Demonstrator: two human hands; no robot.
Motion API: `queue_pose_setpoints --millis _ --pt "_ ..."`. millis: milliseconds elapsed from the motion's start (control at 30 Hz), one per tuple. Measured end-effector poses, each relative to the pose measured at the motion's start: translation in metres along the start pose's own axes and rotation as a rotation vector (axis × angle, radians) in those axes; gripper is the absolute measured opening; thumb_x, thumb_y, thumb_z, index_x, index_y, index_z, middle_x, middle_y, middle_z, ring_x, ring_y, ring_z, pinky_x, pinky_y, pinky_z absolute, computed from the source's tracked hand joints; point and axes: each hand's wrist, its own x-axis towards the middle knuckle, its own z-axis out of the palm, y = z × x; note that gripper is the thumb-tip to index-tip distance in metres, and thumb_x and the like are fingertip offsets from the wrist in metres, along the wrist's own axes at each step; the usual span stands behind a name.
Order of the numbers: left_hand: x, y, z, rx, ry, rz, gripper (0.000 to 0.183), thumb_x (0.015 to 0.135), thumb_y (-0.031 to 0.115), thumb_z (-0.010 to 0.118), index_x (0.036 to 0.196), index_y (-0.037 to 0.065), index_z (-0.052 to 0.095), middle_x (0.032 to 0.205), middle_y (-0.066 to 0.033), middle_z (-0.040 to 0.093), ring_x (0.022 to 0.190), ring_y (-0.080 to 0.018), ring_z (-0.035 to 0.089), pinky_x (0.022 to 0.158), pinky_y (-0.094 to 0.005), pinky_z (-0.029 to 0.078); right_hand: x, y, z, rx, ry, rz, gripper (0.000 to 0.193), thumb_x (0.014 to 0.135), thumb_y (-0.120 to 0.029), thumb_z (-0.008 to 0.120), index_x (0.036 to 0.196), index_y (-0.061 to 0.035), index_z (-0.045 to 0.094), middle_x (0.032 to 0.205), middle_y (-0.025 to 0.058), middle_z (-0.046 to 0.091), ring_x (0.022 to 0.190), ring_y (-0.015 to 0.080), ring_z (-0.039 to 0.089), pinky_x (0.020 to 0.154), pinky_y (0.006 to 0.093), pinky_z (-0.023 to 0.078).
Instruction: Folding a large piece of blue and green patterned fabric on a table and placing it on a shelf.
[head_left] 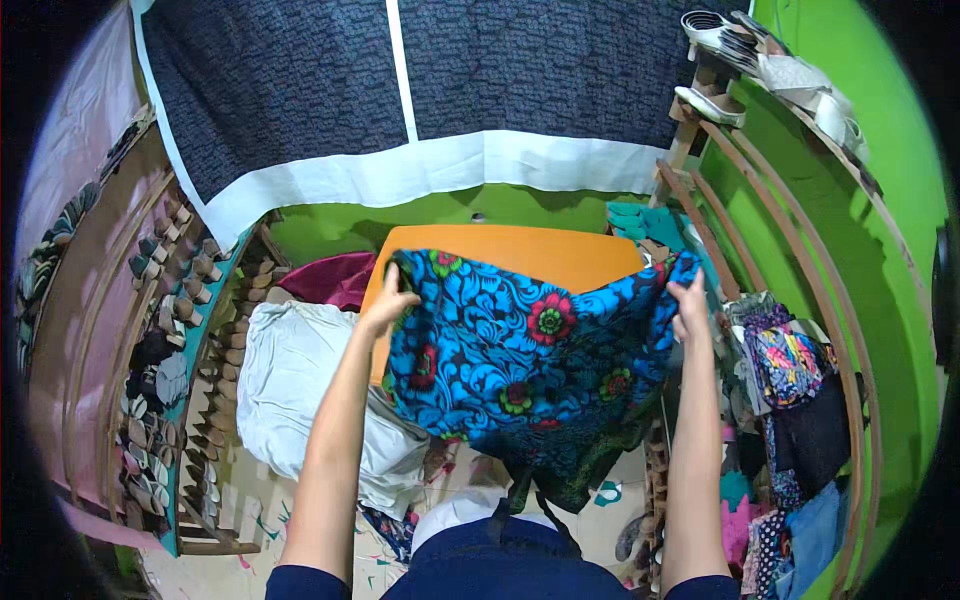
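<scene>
A blue and black floral cloth (480, 330) with red and green flowers hangs spread between my two hands. My left hand (390, 305) grips its upper left corner, the thumb pointing inward. At the upper right corner, my right hand (688, 305) is closed on the gathered edge. The cloth's top edge sags in the middle, and its lower end drops toward my lap in dark folds. Behind it stands an orange table (510, 243), its front part hidden by the cloth.
White cloth (295, 385) lies heaped at the left, near a maroon cloth (335, 278). Wooden racks of shoes (150, 440) line the left side. Folded fabrics (785, 365) fill a right rack, with white shoes (712, 105) above. Scraps litter the tiled floor (600, 520). Dark curtains (290, 90) hang behind.
</scene>
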Motion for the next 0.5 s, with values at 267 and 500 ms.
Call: queue_pose_setpoints --millis 267,500 --pt "0.005 -0.064 -0.022 0.197 -0.183 -0.533 0.083 0.077 0.031 0.067 0.138 0.007 0.015 0.077 -0.0049 0.058 0.052 -0.0106 0.052 0.044 -0.0252 0.041 -0.015 0.036 0.071 -0.443 -0.513 0.382 0.09 0.074 0.001 0.058 0.144 -0.0156 0.002 0.139 0.0131 0.03 0.12 0.0241 0.039 0.097 0.0341 0.033" --pt "0.038 -0.025 -0.096 -0.873 0.014 -0.069 0.042 0.089 0.037 0.05 0.118 0.007 0.05 0.109 -0.0067 0.058 0.095 -0.018 0.057 0.084 -0.0332 0.046 0.027 0.005 0.053 0.685 -0.394 0.199 0.045 0.082 -0.011 0.056 0.124 -0.0022 0.043 0.115 0.0117 0.055 0.104 0.0262 0.055 0.089 0.0404 0.045"
